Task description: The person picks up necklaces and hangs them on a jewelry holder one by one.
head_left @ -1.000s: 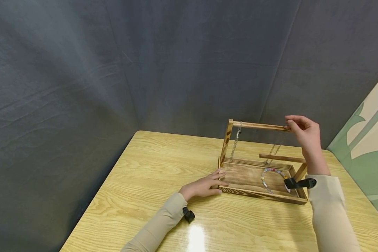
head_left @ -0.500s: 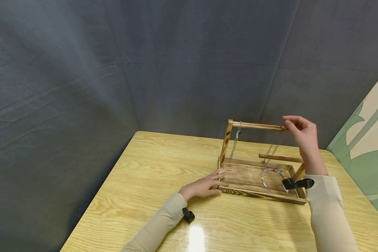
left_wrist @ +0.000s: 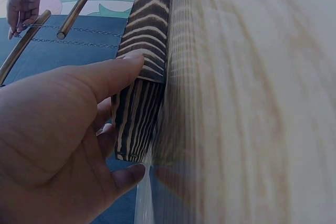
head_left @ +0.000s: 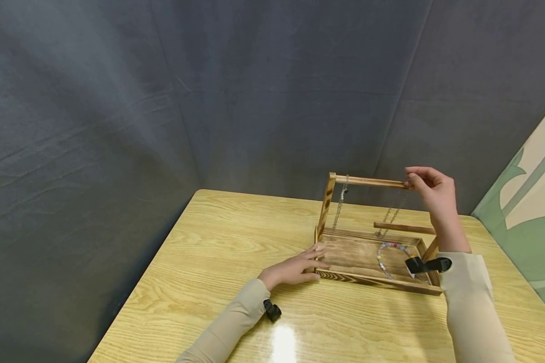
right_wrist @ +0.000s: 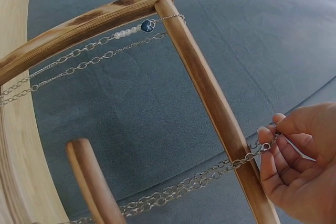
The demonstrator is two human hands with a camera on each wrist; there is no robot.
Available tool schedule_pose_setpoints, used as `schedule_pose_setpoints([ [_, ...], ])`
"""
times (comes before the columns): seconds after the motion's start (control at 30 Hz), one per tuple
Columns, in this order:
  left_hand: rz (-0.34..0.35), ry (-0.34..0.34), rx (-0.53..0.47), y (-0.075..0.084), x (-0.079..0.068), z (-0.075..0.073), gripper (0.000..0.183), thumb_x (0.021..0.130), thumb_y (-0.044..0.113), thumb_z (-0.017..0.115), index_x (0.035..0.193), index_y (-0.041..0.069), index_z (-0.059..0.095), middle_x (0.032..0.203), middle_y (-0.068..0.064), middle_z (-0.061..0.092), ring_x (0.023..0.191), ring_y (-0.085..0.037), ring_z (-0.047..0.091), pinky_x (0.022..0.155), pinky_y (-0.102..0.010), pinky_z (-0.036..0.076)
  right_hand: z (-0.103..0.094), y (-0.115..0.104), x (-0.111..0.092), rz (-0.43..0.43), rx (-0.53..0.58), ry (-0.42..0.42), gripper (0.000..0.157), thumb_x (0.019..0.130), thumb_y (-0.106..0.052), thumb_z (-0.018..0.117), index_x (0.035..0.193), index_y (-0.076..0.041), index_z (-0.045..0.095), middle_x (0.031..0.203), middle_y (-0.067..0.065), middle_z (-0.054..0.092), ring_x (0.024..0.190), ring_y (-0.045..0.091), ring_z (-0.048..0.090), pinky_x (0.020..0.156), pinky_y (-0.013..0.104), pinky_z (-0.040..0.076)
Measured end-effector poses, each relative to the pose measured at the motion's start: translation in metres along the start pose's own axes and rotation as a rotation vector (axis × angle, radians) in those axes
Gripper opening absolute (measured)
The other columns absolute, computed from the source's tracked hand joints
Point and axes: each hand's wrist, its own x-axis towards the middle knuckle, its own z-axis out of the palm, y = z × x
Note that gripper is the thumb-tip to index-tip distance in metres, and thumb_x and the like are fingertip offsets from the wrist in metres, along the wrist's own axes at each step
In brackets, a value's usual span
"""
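A wooden jewelry stand [head_left: 354,276] with a shallow tray and upright frame stands on the table. My left hand [head_left: 292,267] rests on its left front corner, fingers spread over the end wall; in the left wrist view the thumb [left_wrist: 118,74] lies on the front wall. At the right of the top bar [head_left: 372,181], my right hand [head_left: 436,194] pinches the end of a silver chain necklace [right_wrist: 194,182], which crosses the bar and hangs down. Another chain [head_left: 340,201], with white beads and a dark blue heart charm [right_wrist: 147,25], hangs at the bar's left.
A lower wooden bar [head_left: 401,228] juts across the tray's right side. A colourful beaded bracelet [head_left: 381,252] hangs there, partly hidden by the right wrist camera [head_left: 415,265]. Dark grey cloth [head_left: 272,101] stands behind the table [head_left: 236,227]; a floral panel [head_left: 536,212] is at right.
My right hand has shifted slightly left along the top bar, and the hanging chain has swung a little left with it. The left hand has stayed in place.
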Motion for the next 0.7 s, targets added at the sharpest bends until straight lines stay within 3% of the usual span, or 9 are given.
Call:
schedule_pose_setpoints([
  [0.17, -0.002, 0.002, 0.004, 0.0005, 0.0001, 0.0003, 0.045, 0.098, 0.036, 0.044, 0.141, 0.026, 0.041, 0.157, -0.001, 0.008, 0.144, -0.021, -0.005, 0.115, -0.043, 0.017, 0.0008, -0.0021, -0.0006, -0.003, -0.01, -0.002, 0.032, 0.094, -0.021, 0.055, 0.114, 0.002, 0.062, 0.091, -0.007, 0.062, 0.076, 0.004, 0.058, 0.067, 0.008, 0.047],
  [0.7, 0.006, 0.001, -0.003, 0.0032, -0.001, -0.0016, 0.044, 0.099, 0.034, 0.044, 0.141, 0.023, 0.041, 0.157, -0.003, 0.009, 0.144, -0.024, -0.003, 0.115, -0.043, 0.016, 0.0061, -0.0018, -0.0004, 0.008, 0.008, -0.014, 0.029, 0.093, -0.02, 0.056, 0.113, -0.001, 0.063, 0.091, -0.009, 0.063, 0.077, 0.004, 0.058, 0.067, 0.008, 0.047],
])
